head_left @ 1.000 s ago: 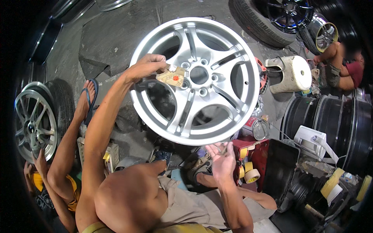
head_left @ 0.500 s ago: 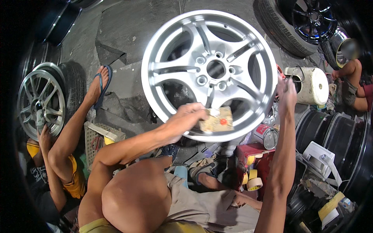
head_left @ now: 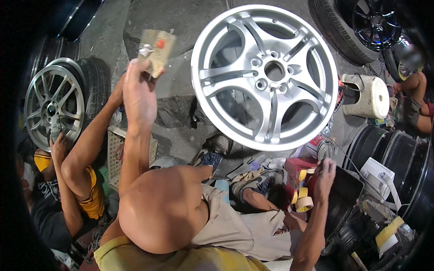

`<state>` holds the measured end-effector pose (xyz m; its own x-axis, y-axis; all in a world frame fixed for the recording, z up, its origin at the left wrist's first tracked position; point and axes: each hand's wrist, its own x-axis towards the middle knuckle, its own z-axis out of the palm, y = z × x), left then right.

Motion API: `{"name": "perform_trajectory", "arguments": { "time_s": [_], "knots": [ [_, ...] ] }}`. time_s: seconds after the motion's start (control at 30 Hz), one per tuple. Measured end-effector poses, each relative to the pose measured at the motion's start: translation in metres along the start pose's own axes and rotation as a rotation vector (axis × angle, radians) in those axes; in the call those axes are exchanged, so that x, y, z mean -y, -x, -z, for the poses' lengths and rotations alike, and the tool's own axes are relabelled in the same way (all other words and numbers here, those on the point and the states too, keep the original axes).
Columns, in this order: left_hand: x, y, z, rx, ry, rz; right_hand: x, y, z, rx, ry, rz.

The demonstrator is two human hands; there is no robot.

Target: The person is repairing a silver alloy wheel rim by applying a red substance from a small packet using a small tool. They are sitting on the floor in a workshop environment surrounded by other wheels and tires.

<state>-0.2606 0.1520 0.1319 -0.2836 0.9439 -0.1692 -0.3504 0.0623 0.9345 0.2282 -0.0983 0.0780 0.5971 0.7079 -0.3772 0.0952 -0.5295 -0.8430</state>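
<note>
My left hand (head_left: 141, 92) is raised to the left of the wheel, closed on a flat tan card (head_left: 162, 50). The card carries a whitish-grey smear and an orange-red dab. A silver alloy wheel rim (head_left: 266, 86), face up with paired spokes, stands in front of me, touched by neither hand. Lower right, my right hand (head_left: 324, 178) has its fingers drawn together above a red box (head_left: 296, 165). What its fingers hold, if anything, is too small to make out. An open paint can (head_left: 322, 148) stands just beyond that hand, and rolls of masking tape (head_left: 304, 204) lie beside the box.
At left, another person's hand (head_left: 58, 137) works at a second wheel (head_left: 54, 101) beside a tyre. A plastic basket (head_left: 113, 156) stands near my left arm. On the right are a white stool (head_left: 366, 97), stacked black rims (head_left: 384, 140) and a white boxy device (head_left: 377, 178).
My left hand has lifted the card off the wheel's near edge, up and left. My right hand has come down from the wheel's right side to the red box. The view has shifted slightly.
</note>
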Motion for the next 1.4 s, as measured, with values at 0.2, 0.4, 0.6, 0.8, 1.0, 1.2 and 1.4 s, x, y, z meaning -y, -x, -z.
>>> {"name": "perform_trajectory", "arguments": {
  "time_s": [0.2, 0.4, 0.6, 0.8, 1.0, 1.2, 1.4],
  "knots": [
    [0.009, 0.009, 0.016, 0.157, -0.013, 0.111, 0.006, 0.069, -0.021, 0.105, -0.107, -0.016],
    [0.018, 0.039, -0.004, 0.724, -0.49, 0.183, 0.017, 0.102, -0.042, 0.102, 0.01, 0.074],
    [0.022, 0.075, -0.03, 1.251, -0.638, 0.139, 0.009, 0.128, -0.059, 0.094, 0.223, 0.061],
    [0.024, 0.085, -0.037, 1.317, -0.7, 0.253, -0.002, 0.134, -0.066, 0.098, 0.272, 0.129],
    [0.026, 0.086, -0.028, 1.23, -0.768, 0.355, 0.008, 0.132, -0.07, 0.108, 0.313, 0.302],
    [0.027, 0.079, -0.015, 0.824, -0.621, 0.082, -0.001, 0.137, -0.073, 0.227, 0.122, 0.241],
    [0.038, 0.069, -0.022, 0.485, -0.335, 0.053, -0.008, 0.137, -0.059, 0.065, 0.278, 0.386]
  ]
}}
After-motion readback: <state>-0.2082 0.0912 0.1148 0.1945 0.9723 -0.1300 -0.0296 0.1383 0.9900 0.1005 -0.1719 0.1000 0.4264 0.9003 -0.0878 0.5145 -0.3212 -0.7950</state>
